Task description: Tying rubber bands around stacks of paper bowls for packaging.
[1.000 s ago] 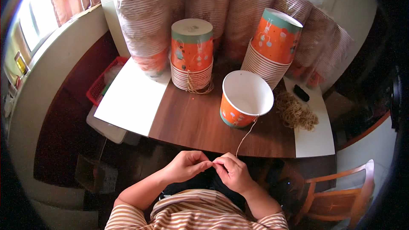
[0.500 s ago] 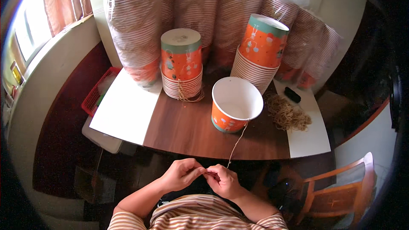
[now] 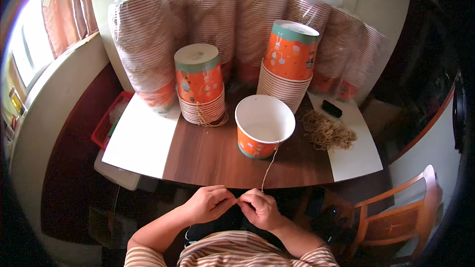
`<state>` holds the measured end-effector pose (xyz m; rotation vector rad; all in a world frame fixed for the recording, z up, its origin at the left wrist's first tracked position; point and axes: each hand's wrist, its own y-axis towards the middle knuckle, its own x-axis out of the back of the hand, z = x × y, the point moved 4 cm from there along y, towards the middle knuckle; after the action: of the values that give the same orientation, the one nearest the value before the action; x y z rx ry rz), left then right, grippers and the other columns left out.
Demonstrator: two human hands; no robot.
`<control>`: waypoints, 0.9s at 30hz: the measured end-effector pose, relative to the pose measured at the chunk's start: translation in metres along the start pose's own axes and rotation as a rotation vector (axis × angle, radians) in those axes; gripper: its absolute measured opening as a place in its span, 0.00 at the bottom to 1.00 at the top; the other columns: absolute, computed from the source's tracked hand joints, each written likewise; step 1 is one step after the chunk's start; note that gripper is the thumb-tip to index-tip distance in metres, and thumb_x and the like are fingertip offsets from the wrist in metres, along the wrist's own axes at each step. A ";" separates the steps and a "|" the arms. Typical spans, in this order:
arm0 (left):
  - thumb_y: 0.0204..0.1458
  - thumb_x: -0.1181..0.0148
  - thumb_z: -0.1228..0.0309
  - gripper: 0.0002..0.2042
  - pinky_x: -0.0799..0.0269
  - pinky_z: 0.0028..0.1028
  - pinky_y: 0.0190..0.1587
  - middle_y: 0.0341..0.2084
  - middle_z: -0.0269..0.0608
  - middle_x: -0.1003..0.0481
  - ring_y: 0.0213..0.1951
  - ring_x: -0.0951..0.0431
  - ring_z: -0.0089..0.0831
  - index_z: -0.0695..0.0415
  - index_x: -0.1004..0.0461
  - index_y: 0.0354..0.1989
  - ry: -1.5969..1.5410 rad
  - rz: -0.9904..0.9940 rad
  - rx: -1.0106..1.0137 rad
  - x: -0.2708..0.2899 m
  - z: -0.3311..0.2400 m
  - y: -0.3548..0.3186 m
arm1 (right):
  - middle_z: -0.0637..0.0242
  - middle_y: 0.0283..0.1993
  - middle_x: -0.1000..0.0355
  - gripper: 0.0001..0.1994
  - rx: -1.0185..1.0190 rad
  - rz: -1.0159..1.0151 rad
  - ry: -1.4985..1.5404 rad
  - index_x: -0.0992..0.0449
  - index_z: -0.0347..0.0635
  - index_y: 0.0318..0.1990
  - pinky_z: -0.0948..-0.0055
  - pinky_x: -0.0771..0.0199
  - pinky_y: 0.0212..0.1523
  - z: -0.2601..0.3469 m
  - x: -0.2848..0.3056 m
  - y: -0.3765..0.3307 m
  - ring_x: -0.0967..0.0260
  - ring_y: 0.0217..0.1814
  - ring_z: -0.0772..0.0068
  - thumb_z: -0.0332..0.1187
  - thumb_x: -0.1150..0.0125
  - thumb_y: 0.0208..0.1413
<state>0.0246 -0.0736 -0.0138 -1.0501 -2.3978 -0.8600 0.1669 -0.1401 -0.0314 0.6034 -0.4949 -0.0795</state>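
An upright orange paper bucket [image 3: 263, 126] with a white inside stands near the front edge of the table [image 3: 208, 155]. A thin tan string [image 3: 268, 167] runs from its rim down to my hands. My left hand [image 3: 209, 203] and my right hand [image 3: 260, 207] meet in front of my chest, just below the table edge, and both pinch the end of the string between fingertips.
Two stacks of upside-down orange buckets [image 3: 200, 84] [image 3: 289, 64] stand behind the single one. Tall bagged columns of buckets [image 3: 148, 49] line the back. A heap of tan strings [image 3: 327, 131] and a small black object [image 3: 331, 108] lie at right. A wooden chair [image 3: 401, 212] stands lower right, a red crate [image 3: 106, 123] at left.
My hands have come closer together on the string. The view has tilted, so the table and buckets sit lower and nearer in the picture.
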 end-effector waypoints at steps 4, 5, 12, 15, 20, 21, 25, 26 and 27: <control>0.46 0.41 0.74 0.05 0.31 0.34 0.26 0.21 0.46 0.30 0.25 0.28 0.43 0.63 0.28 0.26 -0.007 0.109 -0.061 0.005 -0.002 0.021 | 0.58 0.30 0.30 0.07 -0.016 -0.038 0.004 0.30 0.37 0.35 0.69 0.29 0.33 0.001 0.011 0.006 0.29 0.32 0.61 0.22 0.40 0.47; 0.46 0.41 0.74 0.05 0.31 0.34 0.27 0.22 0.46 0.30 0.26 0.28 0.44 0.63 0.28 0.26 -0.015 0.162 -0.137 0.009 -0.003 0.031 | 0.58 0.30 0.30 0.07 -0.014 -0.043 0.003 0.30 0.37 0.35 0.69 0.29 0.33 0.001 0.013 0.007 0.29 0.32 0.61 0.22 0.40 0.47; 0.42 0.40 0.68 0.12 0.31 0.36 0.42 0.35 0.49 0.30 0.39 0.28 0.44 0.60 0.27 0.34 0.492 -0.244 -0.103 0.064 0.041 0.188 | 0.66 0.30 0.30 0.03 -0.248 -0.106 0.223 0.27 0.37 0.30 0.79 0.33 0.33 -0.003 0.036 0.012 0.32 0.31 0.75 0.26 0.41 0.50; 0.40 0.40 0.67 0.14 0.30 0.35 0.43 0.35 0.50 0.27 0.39 0.27 0.45 0.59 0.26 0.37 0.547 -0.283 -0.061 0.065 0.104 0.230 | 0.68 0.30 0.31 0.03 -0.226 -0.113 0.219 0.27 0.37 0.30 0.80 0.34 0.32 0.004 0.041 0.015 0.34 0.30 0.79 0.26 0.41 0.51; 0.39 0.42 0.69 0.10 0.27 0.33 0.36 0.24 0.49 0.23 0.30 0.22 0.41 0.63 0.23 0.28 0.311 0.014 0.204 0.054 0.107 0.231 | 0.69 0.29 0.32 0.02 -0.329 -0.168 0.255 0.28 0.37 0.28 0.83 0.35 0.31 -0.007 0.063 0.012 0.35 0.30 0.82 0.25 0.42 0.50; 0.38 0.42 0.69 0.11 0.27 0.32 0.36 0.24 0.49 0.23 0.30 0.22 0.40 0.62 0.23 0.29 0.308 -0.005 0.257 0.059 0.102 0.220 | 0.70 0.29 0.33 0.03 -0.274 -0.174 0.192 0.28 0.37 0.27 0.84 0.36 0.30 -0.007 0.069 0.017 0.37 0.29 0.84 0.25 0.42 0.51; 0.40 0.42 0.71 0.11 0.28 0.27 0.33 0.22 0.44 0.24 0.27 0.24 0.29 0.63 0.24 0.32 0.115 -0.052 0.373 0.065 0.073 0.165 | 0.75 0.27 0.34 0.03 -0.331 -0.192 0.250 0.28 0.38 0.28 0.85 0.38 0.28 -0.014 0.094 0.035 0.40 0.27 0.88 0.27 0.43 0.51; 0.42 0.44 0.73 0.11 0.28 0.25 0.31 0.21 0.42 0.24 0.25 0.25 0.25 0.65 0.24 0.34 -0.001 -0.051 0.400 0.065 0.064 0.150 | 0.74 0.28 0.32 0.04 -0.362 -0.145 0.302 0.28 0.38 0.30 0.84 0.37 0.30 -0.014 0.097 0.043 0.39 0.27 0.87 0.29 0.42 0.52; 0.42 0.44 0.73 0.11 0.28 0.25 0.31 0.21 0.42 0.24 0.25 0.25 0.25 0.65 0.24 0.34 0.004 -0.053 0.419 0.066 0.054 0.136 | 0.74 0.27 0.32 0.05 -0.411 -0.083 0.245 0.27 0.38 0.30 0.83 0.37 0.29 -0.012 0.101 0.054 0.39 0.26 0.87 0.29 0.42 0.52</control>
<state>0.0792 0.0689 0.0347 -0.8209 -2.4608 -0.3466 0.2581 -0.1107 0.0331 0.2252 -0.2052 -0.1793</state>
